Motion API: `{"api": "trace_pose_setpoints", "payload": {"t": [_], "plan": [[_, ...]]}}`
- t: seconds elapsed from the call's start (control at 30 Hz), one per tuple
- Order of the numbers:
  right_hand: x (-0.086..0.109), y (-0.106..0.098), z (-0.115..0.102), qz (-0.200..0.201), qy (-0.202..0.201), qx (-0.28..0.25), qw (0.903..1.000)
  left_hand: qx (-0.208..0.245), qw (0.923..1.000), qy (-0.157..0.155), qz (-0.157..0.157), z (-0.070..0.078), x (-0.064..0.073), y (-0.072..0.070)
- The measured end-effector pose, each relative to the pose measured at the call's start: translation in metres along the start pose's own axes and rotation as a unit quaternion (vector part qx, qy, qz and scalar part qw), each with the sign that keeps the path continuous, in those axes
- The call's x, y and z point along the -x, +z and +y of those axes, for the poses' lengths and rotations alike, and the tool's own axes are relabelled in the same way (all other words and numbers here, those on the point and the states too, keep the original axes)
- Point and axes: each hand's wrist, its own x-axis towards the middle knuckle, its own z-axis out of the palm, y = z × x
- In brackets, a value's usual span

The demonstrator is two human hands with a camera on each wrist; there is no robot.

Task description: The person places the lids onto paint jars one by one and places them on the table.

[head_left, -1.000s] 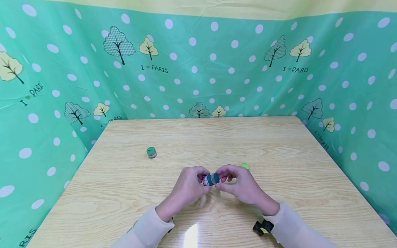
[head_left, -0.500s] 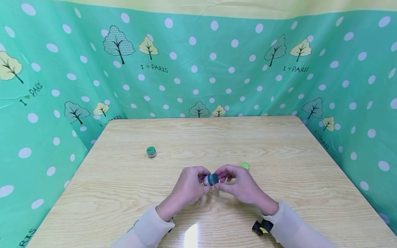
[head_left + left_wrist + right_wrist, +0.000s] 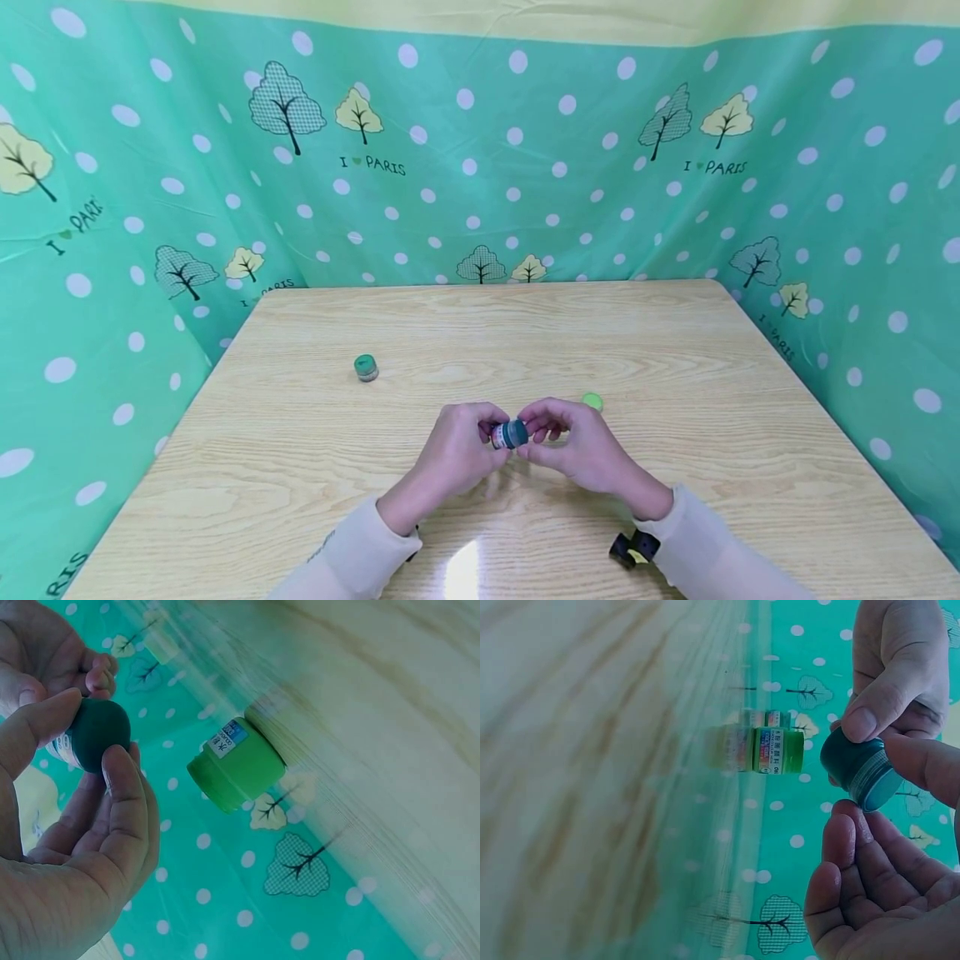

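Observation:
Near the middle of the table, my left hand (image 3: 459, 437) grips a small dark green paint jar (image 3: 512, 434) that lies on its side in the air. A white label shows at the left hand's end. My right hand (image 3: 581, 446) pinches the other end of the jar between thumb and fingertips. From the right wrist, the left thumb (image 3: 864, 724) presses on the jar's dark green side, and a ribbed band (image 3: 870, 771) runs round it close to the right fingers. The left wrist view shows the jar's rounded dark green end (image 3: 105, 735) between left thumb and fingers.
A light green paint jar (image 3: 592, 402) stands just beyond the right hand, its label visible (image 3: 226, 739) in the left wrist view. Farther back and left is another jar with a green lid (image 3: 366, 367). A polka-dot curtain (image 3: 517, 158) surrounds the wooden table (image 3: 300, 467).
The right fingertips and the jar's end they pinch have shifted very slightly to the left. The left hand and the two standing jars stay in place.

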Motion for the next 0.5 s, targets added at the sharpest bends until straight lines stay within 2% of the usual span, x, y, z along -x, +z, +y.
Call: {"api": "trace_pose_setpoints", "payload": {"t": [0.5], "plan": [[0.0006, -0.0008, -0.0012, -0.001, -0.01, 0.0, 0.9999, 0.004, 1.0, 0.001, -0.005, 0.0002, 0.0007, 0.0003]]}}
